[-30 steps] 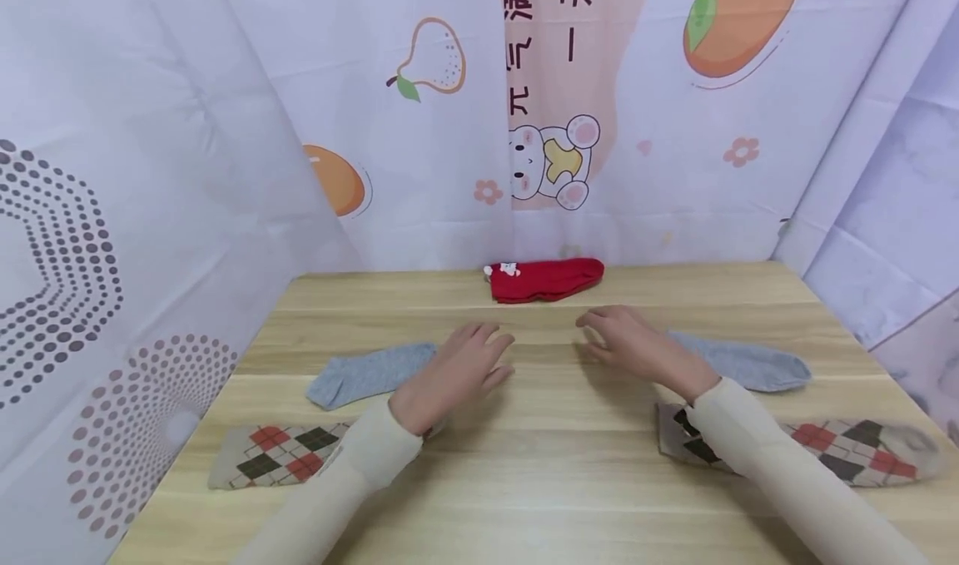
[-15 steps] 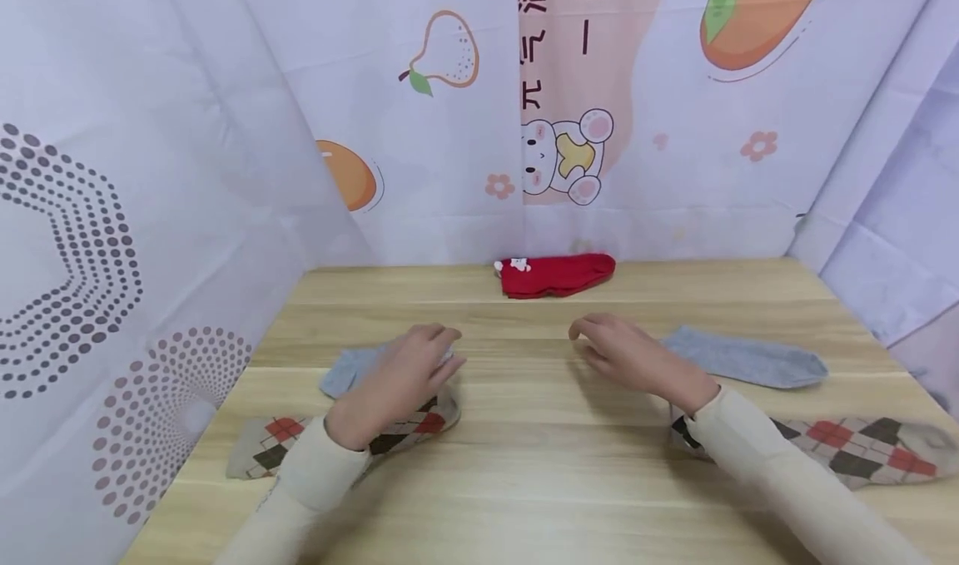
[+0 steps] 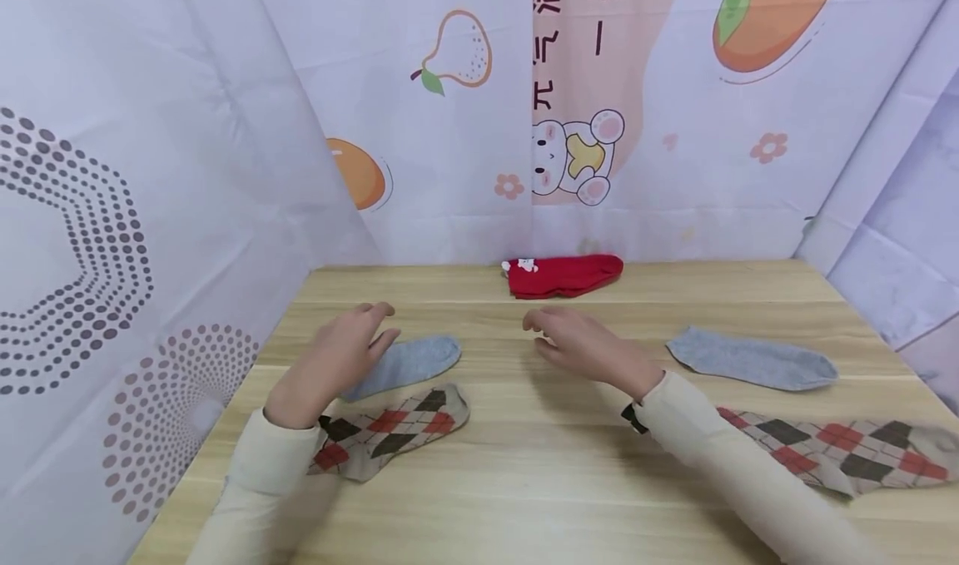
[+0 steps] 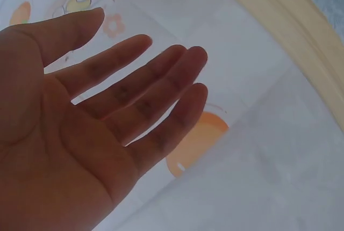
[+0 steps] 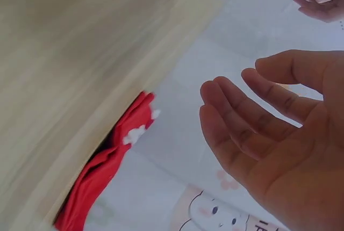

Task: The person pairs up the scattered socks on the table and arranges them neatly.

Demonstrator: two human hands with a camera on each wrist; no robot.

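My left hand (image 3: 333, 361) hovers over the near end of the left grey sock (image 3: 408, 364), fingers relaxed, holding nothing. An argyle sock (image 3: 404, 423) with red and dark diamonds lies nearer me, partly hidden by that wrist. In the left wrist view the palm and spread fingers (image 4: 161, 83) are bare. Over the middle of the table my right hand (image 3: 588, 347) hangs with loosely bent fingers, also holding nothing. To its right lie another grey sock (image 3: 752, 359) and another argyle sock (image 3: 854, 448), the latter partly behind my sleeve. A red sock (image 3: 565, 275) lies beyond both hands.
The wooden table (image 3: 524, 482) carries all the socks, spread flat. A white printed curtain (image 3: 449, 174) rises at its back edge, with a dotted sheet (image 3: 172, 215) along the left and a pale hanging (image 3: 906, 215) on the right.
My left hand has moved left, from beside the left socks to over the grey one's end, uncovering both toes. My right hand has shifted left, away from the right grey sock.
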